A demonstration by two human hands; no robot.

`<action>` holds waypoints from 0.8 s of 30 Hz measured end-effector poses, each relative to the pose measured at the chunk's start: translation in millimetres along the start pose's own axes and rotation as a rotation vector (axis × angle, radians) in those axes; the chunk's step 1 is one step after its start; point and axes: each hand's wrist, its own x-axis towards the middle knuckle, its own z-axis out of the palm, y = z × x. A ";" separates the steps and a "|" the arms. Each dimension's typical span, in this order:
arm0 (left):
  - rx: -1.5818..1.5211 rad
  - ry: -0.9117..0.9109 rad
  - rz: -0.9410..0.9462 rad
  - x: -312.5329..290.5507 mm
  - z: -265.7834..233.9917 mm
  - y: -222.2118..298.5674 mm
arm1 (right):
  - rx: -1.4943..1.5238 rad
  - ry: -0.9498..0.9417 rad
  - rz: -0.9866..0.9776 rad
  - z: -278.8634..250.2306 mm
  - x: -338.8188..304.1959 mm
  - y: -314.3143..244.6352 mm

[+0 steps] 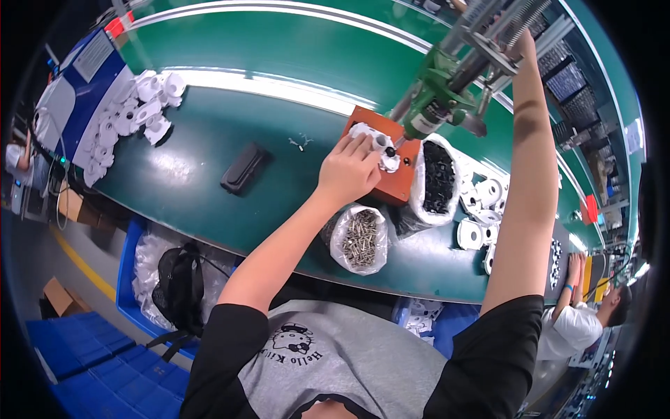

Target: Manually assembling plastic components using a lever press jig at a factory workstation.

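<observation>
Overall, in the head view, the left hand [351, 167] lies over a white part [379, 142] seated on an orange block [399, 181], fingers bent across its near-left side, holding it down. That block sits by the table's [188, 140] far edge, right of the middle, with a green press [427, 112] leaning over its right corner. Up beside the press's spring, the right hand [524, 43] is mostly hidden; I cannot tell whether it grips anything.

Just right of the block stands a bag of black pieces [438, 178]; near it, at the table's near edge, an open bag of metal pins [361, 239]. More white parts [484, 194] are spread toward the right end. A dark case [246, 168] lies well left of the block, and another white heap [129, 115] fills the far left corner, against a blue-and-white box [87, 80].
</observation>
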 end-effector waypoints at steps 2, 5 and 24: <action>0.015 -0.002 -0.001 -1.8 -2.8 -2.7 | -0.008 0.169 0.045 44.5 -36.2 -53.6; 0.002 0.005 0.035 5.0 1.7 3.9 | 0.215 -0.379 -0.103 47.1 -112.4 -153.6; -0.040 0.015 0.048 14.1 11.0 17.1 | -0.315 -1.059 0.159 -66.0 -229.0 -142.5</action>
